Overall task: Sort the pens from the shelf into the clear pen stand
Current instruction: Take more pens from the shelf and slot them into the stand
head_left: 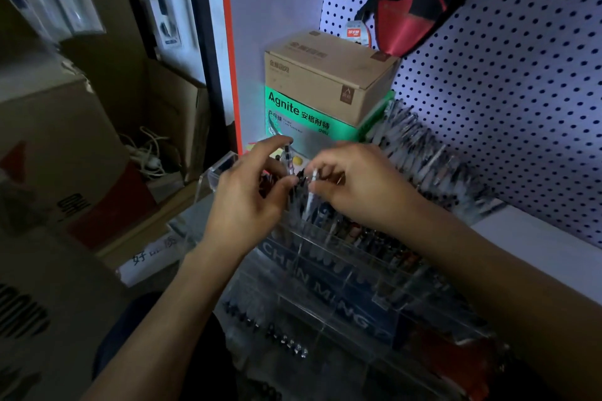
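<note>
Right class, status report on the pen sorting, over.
Left hand pinching a pen. Right hand pinching another pen. Both over clear pen stand. Nothing blocking.

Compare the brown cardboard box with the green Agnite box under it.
The brown cardboard box is plain kraft with faint grey print; the green Agnite box carries bold white lettering on bright green. The brown box sits on top with its lid fully visible; the green box lies beneath, its lower front partly hidden by the left hand and right hand. Both stand in the corner by the pegboard.
</note>
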`<state>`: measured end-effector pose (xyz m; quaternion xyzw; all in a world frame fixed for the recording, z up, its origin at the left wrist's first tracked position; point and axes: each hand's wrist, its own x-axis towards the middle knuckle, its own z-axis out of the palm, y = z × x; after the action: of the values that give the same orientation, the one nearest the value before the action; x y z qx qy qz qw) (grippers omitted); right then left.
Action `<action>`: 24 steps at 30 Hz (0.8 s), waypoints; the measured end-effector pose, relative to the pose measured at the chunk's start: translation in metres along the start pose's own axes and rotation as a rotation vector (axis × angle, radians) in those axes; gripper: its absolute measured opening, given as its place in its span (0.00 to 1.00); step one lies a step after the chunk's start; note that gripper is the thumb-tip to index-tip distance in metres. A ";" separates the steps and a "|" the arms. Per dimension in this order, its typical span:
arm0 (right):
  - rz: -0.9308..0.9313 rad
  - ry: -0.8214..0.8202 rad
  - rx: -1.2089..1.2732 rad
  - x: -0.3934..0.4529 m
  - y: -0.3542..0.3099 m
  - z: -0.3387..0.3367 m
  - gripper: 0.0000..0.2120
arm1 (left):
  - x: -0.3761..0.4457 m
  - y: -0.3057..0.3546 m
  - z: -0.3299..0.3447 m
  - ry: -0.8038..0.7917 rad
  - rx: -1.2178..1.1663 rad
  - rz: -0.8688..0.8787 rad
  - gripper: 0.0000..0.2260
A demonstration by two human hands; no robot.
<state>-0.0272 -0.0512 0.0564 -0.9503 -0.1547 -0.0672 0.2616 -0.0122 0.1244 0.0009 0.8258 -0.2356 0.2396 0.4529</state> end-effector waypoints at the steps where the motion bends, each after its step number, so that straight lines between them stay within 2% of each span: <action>1: -0.009 0.000 -0.026 0.002 0.000 0.000 0.08 | 0.000 -0.003 0.001 0.025 -0.009 0.016 0.14; 3: -0.023 -0.034 -0.044 0.007 -0.001 -0.002 0.06 | 0.000 -0.007 0.002 0.054 -0.045 0.028 0.08; 6: -0.009 -0.096 -0.018 0.012 0.000 -0.006 0.11 | 0.002 -0.013 0.003 0.068 -0.061 -0.020 0.04; 11: 0.057 0.015 -0.026 0.016 0.001 -0.006 0.07 | 0.002 -0.019 0.009 0.040 -0.042 -0.052 0.04; 16: 0.062 -0.118 -0.087 0.014 0.005 0.004 0.09 | 0.001 -0.024 0.015 -0.020 0.027 -0.059 0.04; 24: 0.065 -0.124 -0.120 0.017 0.003 0.006 0.11 | -0.005 -0.026 0.015 -0.114 0.081 -0.060 0.07</action>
<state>-0.0097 -0.0463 0.0535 -0.9712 -0.1352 -0.0087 0.1960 0.0026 0.1245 -0.0253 0.8625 -0.2261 0.1877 0.4120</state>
